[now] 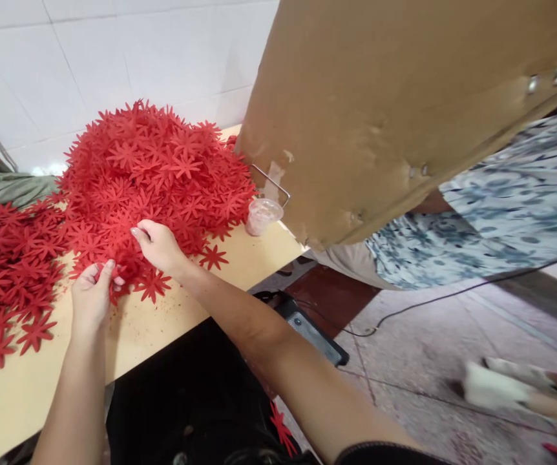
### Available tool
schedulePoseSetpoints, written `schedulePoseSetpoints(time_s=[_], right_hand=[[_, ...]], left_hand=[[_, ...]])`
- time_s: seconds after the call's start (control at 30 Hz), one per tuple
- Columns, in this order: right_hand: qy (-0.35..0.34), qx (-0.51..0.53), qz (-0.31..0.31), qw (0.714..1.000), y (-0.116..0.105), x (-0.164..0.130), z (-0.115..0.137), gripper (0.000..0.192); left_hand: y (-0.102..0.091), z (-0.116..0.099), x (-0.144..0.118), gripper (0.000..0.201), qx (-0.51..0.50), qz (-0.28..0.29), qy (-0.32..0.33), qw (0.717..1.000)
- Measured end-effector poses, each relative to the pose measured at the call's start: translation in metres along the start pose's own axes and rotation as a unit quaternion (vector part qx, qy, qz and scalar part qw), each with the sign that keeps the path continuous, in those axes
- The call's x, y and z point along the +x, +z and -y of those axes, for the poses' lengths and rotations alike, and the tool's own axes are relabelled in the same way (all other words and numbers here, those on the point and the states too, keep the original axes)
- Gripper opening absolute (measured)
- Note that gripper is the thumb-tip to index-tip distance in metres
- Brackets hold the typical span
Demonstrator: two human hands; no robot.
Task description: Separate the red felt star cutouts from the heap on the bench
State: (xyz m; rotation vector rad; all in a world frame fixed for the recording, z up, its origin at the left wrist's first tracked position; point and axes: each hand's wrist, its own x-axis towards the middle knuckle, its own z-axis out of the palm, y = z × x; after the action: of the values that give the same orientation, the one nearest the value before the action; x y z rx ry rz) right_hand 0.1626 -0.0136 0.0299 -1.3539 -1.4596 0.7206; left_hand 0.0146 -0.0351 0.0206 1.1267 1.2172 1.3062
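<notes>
Red flower-shaped pieces [133, 174], head view: thin, many-petalled cut-outs, heaped on the pale worktop [256, 261] against the white tiled wall [176, 58], with a second, lower heap [4, 271] at the left edge of the view. The left hand [95, 292], at the near foot of the main heap, has thumb and fingers curled together, and red showing at the fingertips suggests a pinched piece. The right hand [159, 247], just beyond it and over the heap, is loosely curled with thumb and forefinger brought together; whether anything lies between them cannot be told. Single pieces lie just below the hands and at the heap's right foot, the latter a loose flower [214, 258] with its petals spread flat. The material looks very light, soft and flexible, probably foam or felt; petals would likely bend rather than break, interlock within the heap and tear if pulled hard at a narrow tip, so the broad centre appears the surer place for a pinch. Of containers, one clear plastic cup [262, 217] stands at the right end of the heap, near the brown board [380, 116]; something pale shows through its wall, but its contents cannot be identified.
</notes>
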Motion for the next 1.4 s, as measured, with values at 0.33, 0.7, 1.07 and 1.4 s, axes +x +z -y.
schedulePoseSetpoints(time_s=[0.33, 0.7, 1.07, 1.4], right_hand=[[0.019, 0.011, -0.089, 0.996, -0.005, 0.021, -0.023, 0.034], [-0.024, 0.142, 0.153, 0.978, 0.019, -0.022, -0.004, 0.014], [-0.048, 0.035, -0.077, 0.995, 0.009, 0.008, -0.03, 0.037], [-0.031, 0.123, 0.158, 0.979, 0.024, -0.031, -0.001, 0.023]], left_hand=[[0.0, -0.002, -0.005, 0.033, -0.01, -0.009, -0.028, 1.0], [-0.002, 0.005, -0.012, 0.026, -0.04, 0.055, -0.032, 0.997], [-0.009, -0.002, -0.014, 0.007, -0.066, 0.002, -0.096, 0.993], [-0.009, 0.006, -0.011, 0.032, 0.006, 0.002, -0.053, 0.999]])
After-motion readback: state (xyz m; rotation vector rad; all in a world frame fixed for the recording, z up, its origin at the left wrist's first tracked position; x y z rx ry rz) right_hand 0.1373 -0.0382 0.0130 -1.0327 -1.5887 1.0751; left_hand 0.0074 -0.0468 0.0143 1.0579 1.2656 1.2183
